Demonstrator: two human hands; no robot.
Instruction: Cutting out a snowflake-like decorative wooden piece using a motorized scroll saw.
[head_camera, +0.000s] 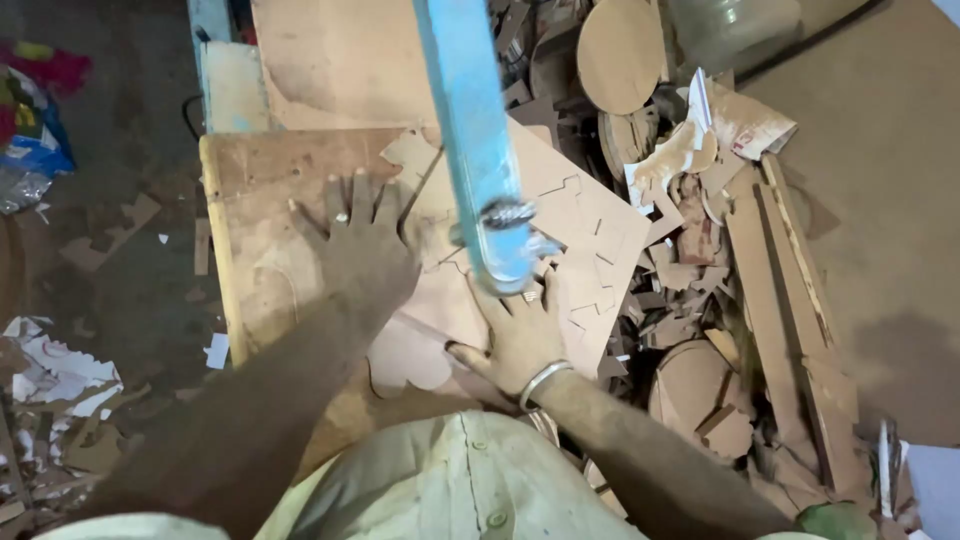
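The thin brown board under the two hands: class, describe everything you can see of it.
The thin brown board looks like pressed fibreboard, flat and dusty. Stepped, puzzle-like outlines are cut or marked across its right half, and a curved lobe sticks out at its near edge. It lies flat on the worn wooden table, turned at an angle. The left hand presses on it with fingers spread, the right hand lies flat on it, and the blue metal saw arm reaches over it.

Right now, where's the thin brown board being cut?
In the head view the thin brown board lies flat on the wooden table, centre frame, under the blue saw arm, with the left hand and right hand pressing it.
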